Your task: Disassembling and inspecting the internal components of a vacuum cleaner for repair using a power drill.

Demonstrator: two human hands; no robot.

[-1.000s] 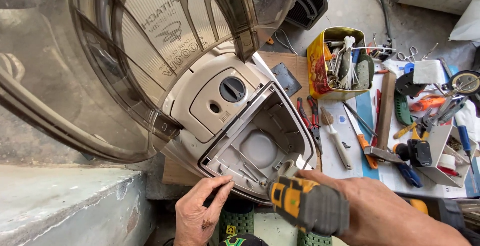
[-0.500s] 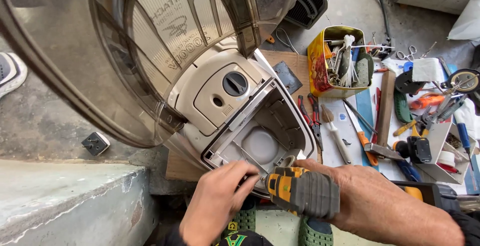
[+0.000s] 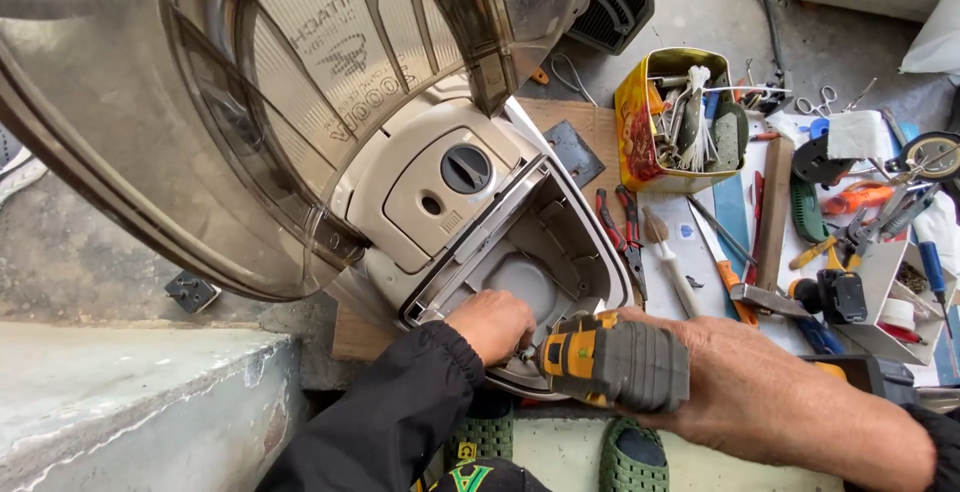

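Note:
A beige vacuum cleaner body (image 3: 420,192) lies tilted with its smoky clear lid (image 3: 250,102) raised. Its open grey compartment (image 3: 530,272) faces me. My left hand (image 3: 492,324), in a black sleeve, rests at the compartment's lower edge, fingers curled around the tip of the tool. My right hand (image 3: 745,392) grips a yellow and grey power screwdriver (image 3: 612,360), its nose pointing left into the compartment rim beside my left fingers. The bit itself is hidden by my left hand.
A yellow tin (image 3: 675,117) holding brushes and small tools stands to the right. Red pliers (image 3: 618,227), screwdrivers, scissors and other tools lie spread over a board at the right. A concrete ledge (image 3: 130,402) is at the lower left. Green sandals (image 3: 630,462) show below.
My left hand moved up and in, from below the compartment to its lower edge. The screwdriver shifted left and up toward the rim. The view drew closer.

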